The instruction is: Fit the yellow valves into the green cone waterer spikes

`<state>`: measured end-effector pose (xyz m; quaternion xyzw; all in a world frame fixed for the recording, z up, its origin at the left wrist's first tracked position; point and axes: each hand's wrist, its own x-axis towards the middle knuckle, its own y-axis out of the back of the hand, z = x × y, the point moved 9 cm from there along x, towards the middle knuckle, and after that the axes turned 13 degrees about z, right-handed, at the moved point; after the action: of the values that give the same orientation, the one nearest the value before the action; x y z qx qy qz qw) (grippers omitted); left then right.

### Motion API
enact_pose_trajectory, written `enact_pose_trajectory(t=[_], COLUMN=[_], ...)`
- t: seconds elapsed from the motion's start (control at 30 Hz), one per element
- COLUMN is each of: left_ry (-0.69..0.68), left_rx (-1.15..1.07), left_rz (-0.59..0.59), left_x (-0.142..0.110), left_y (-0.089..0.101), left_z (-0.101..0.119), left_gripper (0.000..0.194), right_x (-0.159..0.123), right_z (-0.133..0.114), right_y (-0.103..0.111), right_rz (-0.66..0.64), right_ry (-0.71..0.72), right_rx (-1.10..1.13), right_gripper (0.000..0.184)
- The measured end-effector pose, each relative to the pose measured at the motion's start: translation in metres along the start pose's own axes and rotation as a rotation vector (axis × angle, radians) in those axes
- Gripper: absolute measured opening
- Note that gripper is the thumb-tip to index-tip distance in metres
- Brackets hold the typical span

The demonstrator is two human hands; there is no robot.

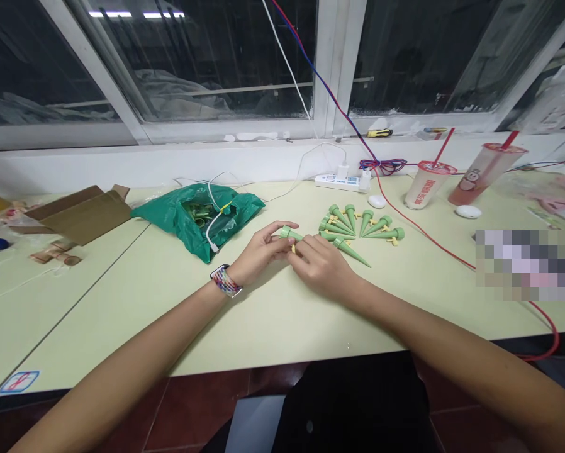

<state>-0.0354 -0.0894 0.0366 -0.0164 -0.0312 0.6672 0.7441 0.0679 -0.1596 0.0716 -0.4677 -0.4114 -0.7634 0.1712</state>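
Observation:
Between my two hands is a green plant watering spike (286, 233) with a yellow valve. My left hand (258, 257) grips it around its wide cap end. The fingers of my right hand (326, 267) are closed at the yellow valve (294, 249) and cover most of the cone. Just beyond my right hand, several more green watering spikes (381, 225) with yellow valves lie in a fan, tips inward. One spike (353, 253) lies close to my right knuckles. Left of my hands sits an opened green plastic bag (169, 217) with more green parts inside.
A white cable end (213, 247) lies over the bag. Behind are a power strip (341, 182) and a bundle of red and blue wires (386, 166). Two drink cups (421, 185) with straws stand at right. An open cardboard box (82, 214) lies at left; a red cable (436, 239) crosses the table.

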Motion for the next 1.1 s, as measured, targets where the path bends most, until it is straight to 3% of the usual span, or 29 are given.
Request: enact_pose_trajectory(t=[0.1, 0.2, 0.27, 0.33, 0.4, 0.53, 0.83, 1.1], left_ry=[0.067, 0.095, 0.099, 0.090, 0.076, 0.097, 0.205, 0.171], left_rx=[-0.090, -0.111, -0.107, -0.115, -0.133, -0.155, -0.236, -0.174], left_rz=[0.018, 0.039, 0.050, 0.044, 0.017, -0.086, -0.177, -0.094], left_x=[0.003, 0.007, 0.009, 0.010, 0.010, 0.006, 0.000, -0.002], left_y=[0.005, 0.011, 0.013, 0.013, 0.010, 0.000, -0.007, -0.007], left_z=[-0.004, -0.006, -0.008, -0.010, -0.010, -0.012, -0.019, -0.011], left_gripper=[0.043, 0.047, 0.051, 0.051, 0.042, 0.026, 0.022, 0.030], right_x=[-0.002, -0.017, -0.031, -0.039, -0.040, -0.034, -0.032, -0.034], right_z=[0.022, 0.060, 0.079, 0.087, 0.087, 0.075, 0.060, 0.064], right_y=[0.009, 0.012, 0.004, -0.004, -0.008, -0.007, -0.010, -0.009], right_rz=[0.053, 0.178, 0.221, 0.214, 0.192, 0.134, 0.065, 0.078], right_ry=[-0.278, -0.717, -0.978, -1.119, -1.150, -1.044, -0.940, -0.977], right_rx=[0.316, 0.651, 0.801, 0.894, 0.926, 0.852, 0.824, 0.810], right_gripper=[0.018, 0.003, 0.009, 0.015, 0.016, 0.014, 0.009, 0.011])
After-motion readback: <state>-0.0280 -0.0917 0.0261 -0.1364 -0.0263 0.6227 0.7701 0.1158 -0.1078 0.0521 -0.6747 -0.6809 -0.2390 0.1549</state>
